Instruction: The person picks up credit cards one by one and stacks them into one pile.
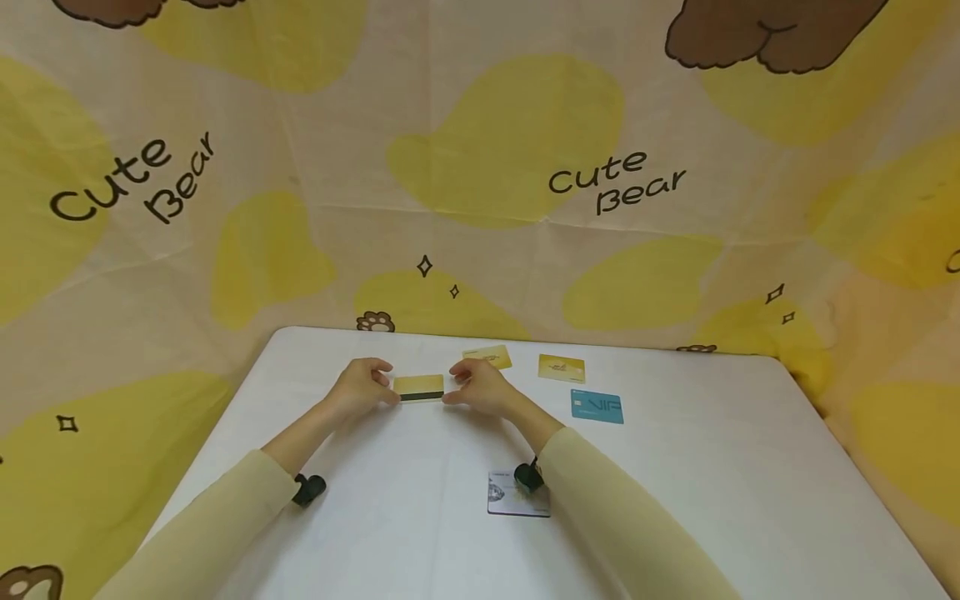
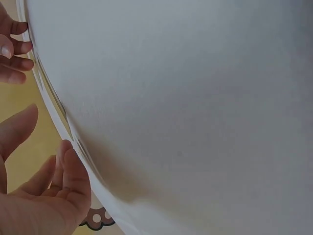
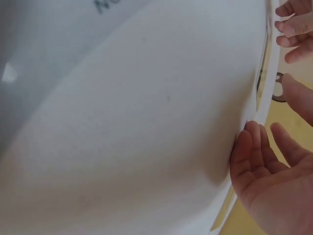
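Observation:
A gold card (image 1: 418,384) with a dark stripe lies on the white table in the head view, between both hands. My left hand (image 1: 358,388) is at its left end, thumb tip by the near corner and forefinger apart on the far side. At the opposite end is my right hand (image 1: 483,390), its thumb likewise by the near corner. In the left wrist view the left fingers (image 2: 76,171) are right at the card's end. The right wrist view shows the right fingers (image 3: 242,152) bent at the other end, with thumb and fingers spread apart.
Behind the right hand lies another gold card (image 1: 495,357), partly covered. Farther right are a third gold card (image 1: 562,368) and a teal card (image 1: 597,407). A silvery card (image 1: 504,504) lies under the right wrist camera (image 1: 528,477). A patterned cloth (image 1: 480,167) hangs behind the table (image 1: 675,500).

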A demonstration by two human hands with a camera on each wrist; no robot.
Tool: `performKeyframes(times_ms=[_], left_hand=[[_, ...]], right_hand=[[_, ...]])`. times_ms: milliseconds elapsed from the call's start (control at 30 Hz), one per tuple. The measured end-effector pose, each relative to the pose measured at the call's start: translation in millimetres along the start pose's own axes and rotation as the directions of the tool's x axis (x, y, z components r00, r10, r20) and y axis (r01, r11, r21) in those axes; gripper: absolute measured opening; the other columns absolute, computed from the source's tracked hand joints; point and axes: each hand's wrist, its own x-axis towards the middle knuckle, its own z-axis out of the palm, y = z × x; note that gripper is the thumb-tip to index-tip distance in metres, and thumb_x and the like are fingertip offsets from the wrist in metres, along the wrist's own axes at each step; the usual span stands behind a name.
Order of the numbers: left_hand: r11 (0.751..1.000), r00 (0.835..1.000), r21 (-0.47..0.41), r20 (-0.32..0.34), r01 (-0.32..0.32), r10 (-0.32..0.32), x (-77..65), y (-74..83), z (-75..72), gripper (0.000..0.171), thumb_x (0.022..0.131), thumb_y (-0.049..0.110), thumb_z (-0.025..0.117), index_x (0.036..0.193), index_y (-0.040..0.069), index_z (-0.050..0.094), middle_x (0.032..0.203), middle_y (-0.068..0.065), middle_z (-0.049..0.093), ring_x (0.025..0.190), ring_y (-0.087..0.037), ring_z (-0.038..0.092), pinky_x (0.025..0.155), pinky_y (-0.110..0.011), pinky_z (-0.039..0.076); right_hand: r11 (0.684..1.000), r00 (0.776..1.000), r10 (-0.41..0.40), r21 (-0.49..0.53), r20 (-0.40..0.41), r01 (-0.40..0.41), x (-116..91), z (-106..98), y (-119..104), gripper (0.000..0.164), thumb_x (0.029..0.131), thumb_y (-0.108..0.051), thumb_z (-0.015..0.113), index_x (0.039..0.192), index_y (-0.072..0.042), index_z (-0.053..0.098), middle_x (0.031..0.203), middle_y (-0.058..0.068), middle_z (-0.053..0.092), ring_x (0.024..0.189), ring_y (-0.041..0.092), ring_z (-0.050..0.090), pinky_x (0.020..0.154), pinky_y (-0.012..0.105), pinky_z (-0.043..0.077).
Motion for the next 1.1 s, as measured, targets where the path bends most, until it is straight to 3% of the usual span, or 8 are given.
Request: performKeyframes(times_ms=[233,467,1100], left_hand=[[1.0,1.0,0.009,0.026,0.009,-0.009,4.2,1.9,-2.1,0.063,0.079,-0.003,0.084,0.135,-0.015,0.056,0.091,-0.009,0.058,0.081,-0.021,0.053,0.073,-0.03,0.045],[1.0,0.999,0.005,0.036,0.0,0.0,13.4,-3.0,0.0,0.059,0.08,-0.003,0.083,0.132,-0.013,0.058,0.088,-0.007,0.057,0.078,-0.018,0.052,0.07,-0.03,0.044],[0.998,0.998,0.055,0.052,-0.039,0.037,18.2,-9.9,3.4,0.057,0.079,-0.004,0.083,0.129,-0.015,0.061,0.081,-0.006,0.054,0.071,-0.016,0.049,0.063,-0.027,0.042]], right_hand=[[0.993,1.0,-0.02,-0.117,0.015,0.022,7.9,2.5,-4.1,0.049,0.089,-0.019,0.084,0.131,-0.001,0.067,0.117,0.011,0.07,0.113,0.025,0.063,0.104,0.04,0.048],[0.975,1.0,-0.016,-0.221,0.004,0.017,13.6,6.2,-3.8,0.051,0.09,-0.026,0.084,0.133,-0.004,0.067,0.115,0.007,0.068,0.107,0.021,0.061,0.101,0.039,0.048],[0.942,1.0,0.011,-0.334,0.012,-0.007,11.5,11.0,-8.2,0.049,0.093,-0.028,0.081,0.137,-0.012,0.068,0.119,0.006,0.069,0.106,0.019,0.064,0.094,0.039,0.051]])
